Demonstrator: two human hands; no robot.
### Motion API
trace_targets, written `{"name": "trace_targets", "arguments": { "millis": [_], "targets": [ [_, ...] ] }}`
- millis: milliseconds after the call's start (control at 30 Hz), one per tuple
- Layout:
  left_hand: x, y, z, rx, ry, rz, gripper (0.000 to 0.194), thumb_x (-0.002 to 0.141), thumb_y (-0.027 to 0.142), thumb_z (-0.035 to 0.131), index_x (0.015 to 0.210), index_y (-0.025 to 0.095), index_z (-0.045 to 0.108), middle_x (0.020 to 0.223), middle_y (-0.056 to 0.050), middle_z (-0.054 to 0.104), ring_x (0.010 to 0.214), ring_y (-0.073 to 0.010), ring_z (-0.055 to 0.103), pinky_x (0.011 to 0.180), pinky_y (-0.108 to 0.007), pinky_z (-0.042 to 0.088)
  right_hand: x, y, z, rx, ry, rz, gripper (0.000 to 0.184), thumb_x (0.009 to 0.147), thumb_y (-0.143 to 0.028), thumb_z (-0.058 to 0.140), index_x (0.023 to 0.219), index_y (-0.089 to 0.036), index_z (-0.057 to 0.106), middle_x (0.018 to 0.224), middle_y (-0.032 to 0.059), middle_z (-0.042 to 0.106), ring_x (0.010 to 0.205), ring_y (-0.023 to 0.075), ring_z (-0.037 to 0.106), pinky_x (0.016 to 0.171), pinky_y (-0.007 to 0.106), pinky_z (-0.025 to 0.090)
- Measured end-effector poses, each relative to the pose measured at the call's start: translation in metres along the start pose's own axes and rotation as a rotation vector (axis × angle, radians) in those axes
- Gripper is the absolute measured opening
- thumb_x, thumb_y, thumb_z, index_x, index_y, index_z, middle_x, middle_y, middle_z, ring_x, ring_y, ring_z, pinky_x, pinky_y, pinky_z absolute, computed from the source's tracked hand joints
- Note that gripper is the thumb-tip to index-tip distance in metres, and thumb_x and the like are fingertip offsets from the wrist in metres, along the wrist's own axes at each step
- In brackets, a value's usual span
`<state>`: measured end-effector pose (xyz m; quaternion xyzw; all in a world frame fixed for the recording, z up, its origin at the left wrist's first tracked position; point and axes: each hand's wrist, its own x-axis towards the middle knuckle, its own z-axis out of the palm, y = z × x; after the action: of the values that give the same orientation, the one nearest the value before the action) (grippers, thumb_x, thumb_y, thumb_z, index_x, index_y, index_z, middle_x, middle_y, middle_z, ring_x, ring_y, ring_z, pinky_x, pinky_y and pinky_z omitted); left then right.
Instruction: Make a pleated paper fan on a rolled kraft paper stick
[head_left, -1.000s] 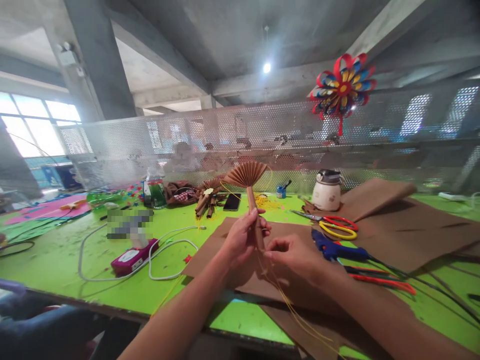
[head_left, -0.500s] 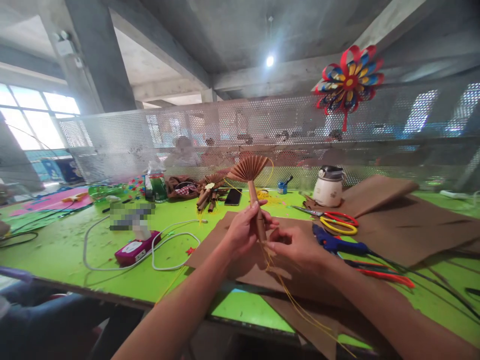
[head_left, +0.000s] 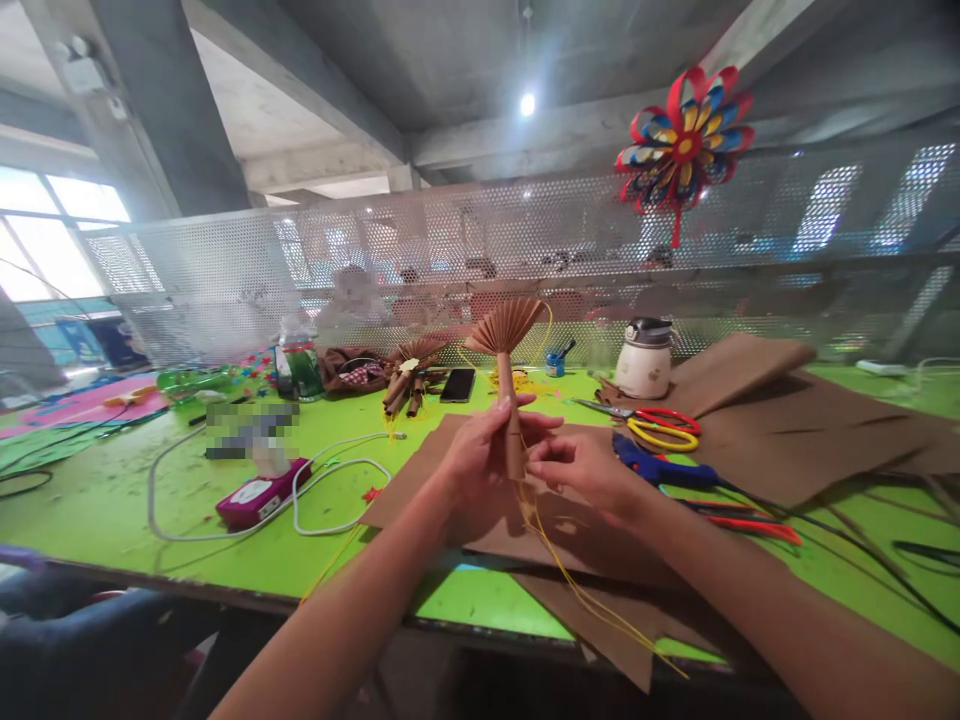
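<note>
My left hand (head_left: 476,455) is wrapped round the stem of a brown pleated paper fan (head_left: 504,330), held upright above the table. My right hand (head_left: 581,470) pinches a thin yellow string (head_left: 570,575) at the stem's lower end. The string trails down over the brown paper sheets (head_left: 562,530) toward the table's near edge. Another loop of yellow string curls behind the fan's head.
On the green table (head_left: 120,510) lie red and yellow scissors (head_left: 660,428), a blue glue gun (head_left: 660,470), a white pot (head_left: 643,372), a phone (head_left: 458,385), a pile of finished brown fans (head_left: 409,375) and a pink box with white cable (head_left: 251,495). A perforated screen stands behind, with a coloured paper pinwheel (head_left: 684,140).
Both hands with the fan have stayed together and shifted slightly up. My right hand has slid up the stem, closer to my left hand, with the string.
</note>
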<state>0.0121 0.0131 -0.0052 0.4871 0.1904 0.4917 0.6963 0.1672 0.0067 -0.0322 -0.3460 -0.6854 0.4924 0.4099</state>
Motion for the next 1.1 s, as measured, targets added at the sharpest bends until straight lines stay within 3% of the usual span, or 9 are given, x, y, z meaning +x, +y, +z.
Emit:
{"name": "trace_targets", "arguments": {
  "millis": [100, 300, 500, 667, 767, 867, 933, 1000, 1100],
  "targets": [
    [0.002, 0.001, -0.001, -0.016, 0.046, 0.051, 0.032, 0.092, 0.03, 0.044, 0.117, 0.011, 0.051, 0.09, -0.015, 0.069, 0.09, -0.0267, 0.067, 0.079, -0.041, 0.052, 0.001, 0.002, -0.004, -0.154, -0.053, -0.069, 0.014, 0.073, -0.026, 0.061, 0.066, -0.015, 0.059, 0.06, -0.0026, 0.053, 0.058, 0.0098, 0.042, 0.056, 0.024, 0.032],
    [0.006, -0.001, -0.009, -0.036, 0.09, 0.108, 0.029, 0.091, 0.026, 0.047, 0.115, 0.01, 0.049, 0.073, -0.006, 0.064, 0.077, -0.0221, 0.067, 0.076, -0.038, 0.053, -0.007, -0.008, -0.004, -0.404, -0.406, -0.061, 0.006, 0.073, -0.018, 0.056, 0.069, -0.015, 0.06, 0.065, -0.0017, 0.057, 0.062, 0.0109, 0.048, 0.059, 0.023, 0.037],
    [0.007, -0.002, -0.013, -0.003, 0.052, 0.105, 0.032, 0.085, 0.029, 0.057, 0.113, 0.012, 0.051, 0.065, -0.001, 0.058, 0.057, -0.0129, 0.059, 0.052, -0.022, 0.045, -0.008, -0.011, -0.008, -0.492, -0.395, -0.041, 0.011, 0.075, -0.02, 0.054, 0.071, -0.015, 0.062, 0.063, -0.0015, 0.056, 0.06, 0.0109, 0.047, 0.057, 0.023, 0.036],
    [0.007, -0.001, -0.011, -0.011, 0.042, 0.141, 0.025, 0.086, 0.027, 0.056, 0.106, 0.013, 0.052, 0.062, 0.001, 0.055, 0.052, -0.0094, 0.053, 0.049, -0.019, 0.038, -0.002, -0.009, -0.021, -0.654, -0.292, -0.055, 0.024, 0.077, -0.029, 0.055, 0.057, -0.015, 0.057, 0.054, -0.0028, 0.045, 0.053, 0.0095, 0.038, 0.051, 0.024, 0.029],
    [0.008, 0.0, -0.01, -0.015, 0.039, 0.146, 0.022, 0.087, 0.025, 0.053, 0.104, 0.013, 0.051, 0.062, 0.001, 0.054, 0.052, -0.0099, 0.052, 0.05, -0.02, 0.038, -0.001, -0.011, -0.023, -0.558, -0.154, -0.08, 0.03, 0.079, -0.035, 0.057, 0.056, -0.016, 0.055, 0.055, -0.0022, 0.046, 0.054, 0.0101, 0.04, 0.053, 0.025, 0.03],
    [0.01, 0.001, -0.007, -0.043, 0.026, 0.142, 0.02, 0.088, 0.025, 0.051, 0.105, 0.013, 0.052, 0.063, 0.001, 0.055, 0.053, -0.0104, 0.053, 0.052, -0.021, 0.04, 0.0, -0.01, -0.018, -0.272, -0.001, -0.121, 0.024, 0.08, -0.038, 0.058, 0.073, -0.015, 0.063, 0.071, 0.0015, 0.059, 0.066, 0.0123, 0.049, 0.062, 0.027, 0.039],
    [0.01, 0.002, -0.005, -0.067, 0.028, 0.128, 0.02, 0.088, 0.025, 0.05, 0.105, 0.014, 0.052, 0.063, 0.0, 0.055, 0.055, -0.0114, 0.055, 0.054, -0.022, 0.043, -0.001, -0.008, -0.011, -0.049, -0.046, -0.116, 0.027, 0.079, -0.039, 0.061, 0.093, -0.016, 0.064, 0.091, 0.005, 0.063, 0.079, 0.0144, 0.055, 0.066, 0.027, 0.043],
    [0.01, 0.005, -0.003, -0.089, 0.061, 0.122, 0.019, 0.089, 0.025, 0.049, 0.104, 0.014, 0.053, 0.063, 0.0, 0.055, 0.057, -0.0124, 0.056, 0.055, -0.023, 0.044, -0.003, -0.007, -0.004, 0.112, -0.185, -0.041, 0.04, 0.077, -0.04, 0.065, 0.109, -0.017, 0.06, 0.1, 0.0072, 0.063, 0.083, 0.0157, 0.058, 0.065, 0.027, 0.045],
    [0.01, 0.01, -0.002, -0.12, 0.124, 0.144, 0.018, 0.09, 0.026, 0.048, 0.104, 0.015, 0.053, 0.062, 0.0, 0.055, 0.06, -0.0132, 0.058, 0.058, -0.024, 0.047, -0.007, -0.008, 0.005, 0.186, -0.33, 0.123, 0.044, 0.076, -0.041, 0.066, 0.11, -0.014, 0.058, 0.082, 0.0057, 0.066, 0.064, 0.0117, 0.058, 0.058, 0.024, 0.043]
  ]
}}
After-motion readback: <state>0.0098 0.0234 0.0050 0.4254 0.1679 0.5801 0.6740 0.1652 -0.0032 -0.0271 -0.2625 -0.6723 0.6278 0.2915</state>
